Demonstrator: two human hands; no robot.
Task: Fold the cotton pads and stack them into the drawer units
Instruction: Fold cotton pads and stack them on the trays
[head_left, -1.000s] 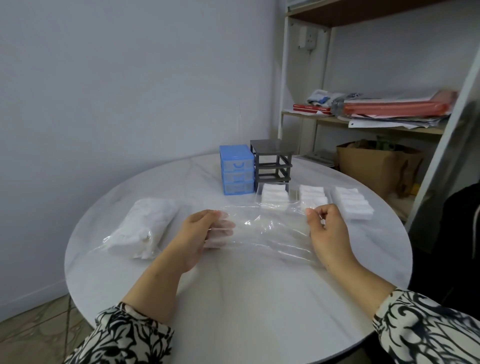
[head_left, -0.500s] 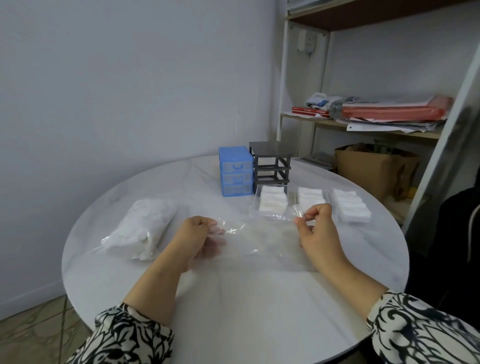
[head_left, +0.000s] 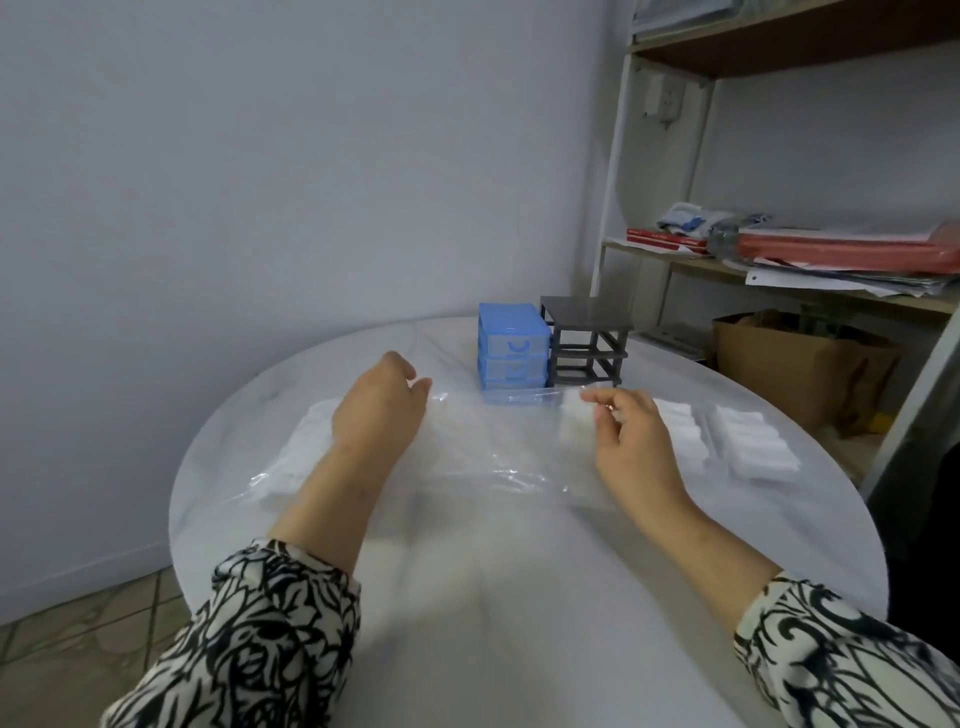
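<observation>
A clear plastic bag (head_left: 498, 447) is stretched between my hands above the round white table (head_left: 519, 597). My left hand (head_left: 379, 415) grips its left edge and my right hand (head_left: 631, 436) pinches its right edge. Behind the plastic stand a blue drawer unit (head_left: 513, 347) with its drawers in and a dark grey drawer frame (head_left: 589, 340) that is empty of drawers. Three rows of folded white cotton pads lie in clear trays: one (head_left: 574, 423) seen through the plastic, one (head_left: 683, 428) past my right hand, one (head_left: 756, 441) farthest right.
A plastic pack of white cotton pads (head_left: 298, 457) lies on the table's left, partly behind my left forearm. A shelf unit (head_left: 779, 270) with papers and a brown cardboard box (head_left: 800, 364) stand past the table on the right.
Both hands have lifted the plastic bag higher and farther from me, toward the drawer units. The view has tilted, so the table sits lower in the frame.
</observation>
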